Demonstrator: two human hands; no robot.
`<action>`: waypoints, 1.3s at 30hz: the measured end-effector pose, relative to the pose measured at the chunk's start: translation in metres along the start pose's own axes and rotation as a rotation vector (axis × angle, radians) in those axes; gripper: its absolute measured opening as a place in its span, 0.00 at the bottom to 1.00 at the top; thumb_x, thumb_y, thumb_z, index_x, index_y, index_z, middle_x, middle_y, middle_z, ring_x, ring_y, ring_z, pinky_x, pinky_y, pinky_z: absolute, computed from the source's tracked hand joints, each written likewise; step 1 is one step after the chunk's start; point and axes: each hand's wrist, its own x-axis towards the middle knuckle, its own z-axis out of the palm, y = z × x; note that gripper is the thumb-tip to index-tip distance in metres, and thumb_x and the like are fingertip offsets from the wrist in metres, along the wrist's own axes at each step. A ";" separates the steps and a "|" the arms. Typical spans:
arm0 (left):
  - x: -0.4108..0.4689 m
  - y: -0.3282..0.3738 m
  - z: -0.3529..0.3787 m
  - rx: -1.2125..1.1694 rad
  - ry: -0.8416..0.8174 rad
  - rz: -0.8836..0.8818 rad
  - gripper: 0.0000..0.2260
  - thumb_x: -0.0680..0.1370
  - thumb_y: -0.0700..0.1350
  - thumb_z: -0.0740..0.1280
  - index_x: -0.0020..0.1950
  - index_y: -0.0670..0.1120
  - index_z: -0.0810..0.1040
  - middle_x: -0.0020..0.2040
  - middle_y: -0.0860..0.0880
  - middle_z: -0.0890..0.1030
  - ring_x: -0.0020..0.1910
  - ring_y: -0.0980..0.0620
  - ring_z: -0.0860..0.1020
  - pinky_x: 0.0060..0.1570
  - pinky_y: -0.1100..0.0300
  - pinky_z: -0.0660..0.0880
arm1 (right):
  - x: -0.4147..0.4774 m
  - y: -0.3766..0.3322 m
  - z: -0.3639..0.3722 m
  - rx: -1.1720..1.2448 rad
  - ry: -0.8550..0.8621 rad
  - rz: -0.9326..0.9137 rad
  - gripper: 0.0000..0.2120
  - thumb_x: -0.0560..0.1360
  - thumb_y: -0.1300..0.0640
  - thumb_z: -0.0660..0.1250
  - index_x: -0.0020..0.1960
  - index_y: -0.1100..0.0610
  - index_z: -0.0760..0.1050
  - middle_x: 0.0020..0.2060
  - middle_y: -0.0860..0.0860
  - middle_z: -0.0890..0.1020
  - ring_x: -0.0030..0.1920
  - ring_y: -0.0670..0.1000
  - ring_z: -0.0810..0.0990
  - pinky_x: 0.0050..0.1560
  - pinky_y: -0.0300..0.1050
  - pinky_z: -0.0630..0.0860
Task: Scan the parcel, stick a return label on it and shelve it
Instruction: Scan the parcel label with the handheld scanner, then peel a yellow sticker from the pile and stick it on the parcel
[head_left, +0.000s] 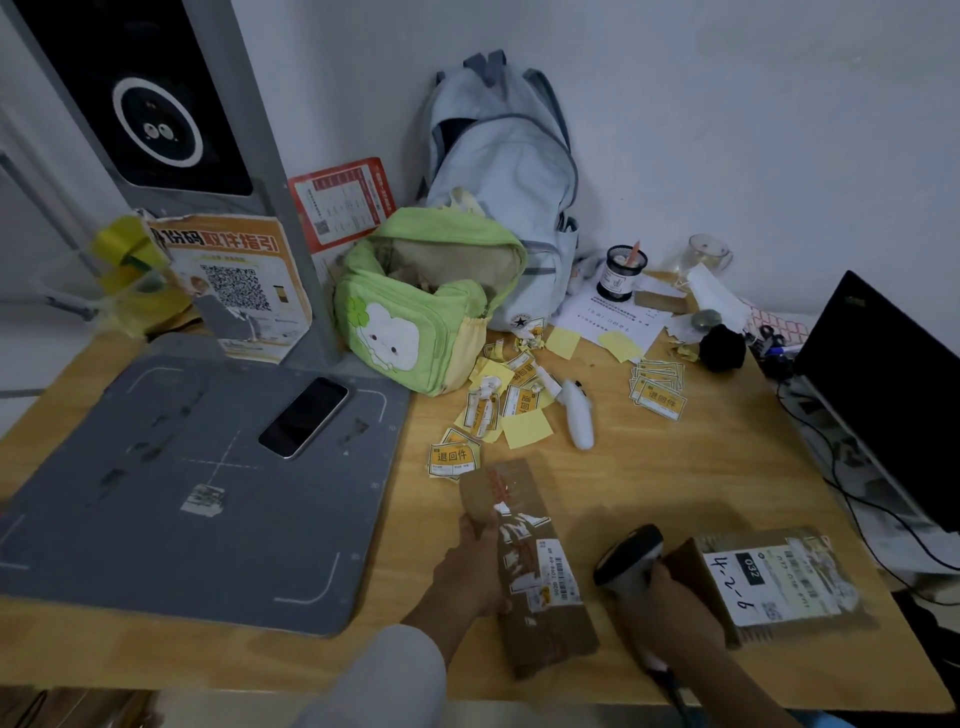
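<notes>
Parcel (524, 561), the long brown one, lies flat on the bench (649, 467) near its front edge, and I see its long axis running away from me, leaning a little to the left at the far end. Its white barcode label (558, 571) sits on the right half of the top face, with the print running along the length. My left hand (470, 566) is clamped on the parcel's left edge, thumb on top; the fingers underneath are hidden from me. My right hand (670, 608) has its grip wrapped tight round the handle of the scanner (631, 558), whose dark head points up and left toward the parcel. The lower handle is blurred and partly cut off at the bottom of the view.

Just right of the scanner lies a second parcel (779, 587) with a white label marked 032 and handwriting; its near-left corner is behind my hand. Yellow return stickers (454, 457) lie scattered just beyond the long parcel, some crumpled, their small print unreadable. A phone (304, 415) rests on the grey mat (182, 493) to the left. A laptop (883, 395) is cut off by the right edge.
</notes>
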 end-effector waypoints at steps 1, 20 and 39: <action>0.000 0.001 -0.005 -0.006 0.024 0.012 0.47 0.66 0.48 0.75 0.77 0.57 0.49 0.79 0.45 0.48 0.70 0.39 0.69 0.65 0.47 0.71 | -0.003 0.000 -0.010 0.045 -0.004 0.007 0.24 0.72 0.37 0.55 0.54 0.56 0.72 0.42 0.49 0.81 0.39 0.48 0.81 0.41 0.44 0.77; -0.040 0.058 -0.181 -0.680 0.386 0.399 0.08 0.77 0.37 0.66 0.54 0.37 0.80 0.48 0.43 0.80 0.48 0.47 0.78 0.50 0.58 0.75 | -0.071 -0.092 -0.178 0.736 0.597 -0.273 0.08 0.74 0.61 0.64 0.38 0.51 0.76 0.33 0.54 0.82 0.35 0.57 0.80 0.35 0.48 0.73; 0.015 0.127 -0.182 -0.658 0.264 0.434 0.06 0.78 0.38 0.64 0.48 0.38 0.80 0.45 0.45 0.80 0.36 0.53 0.77 0.31 0.69 0.73 | -0.036 -0.042 -0.201 0.858 0.715 -0.138 0.09 0.76 0.62 0.63 0.40 0.51 0.75 0.33 0.53 0.80 0.34 0.53 0.78 0.34 0.48 0.74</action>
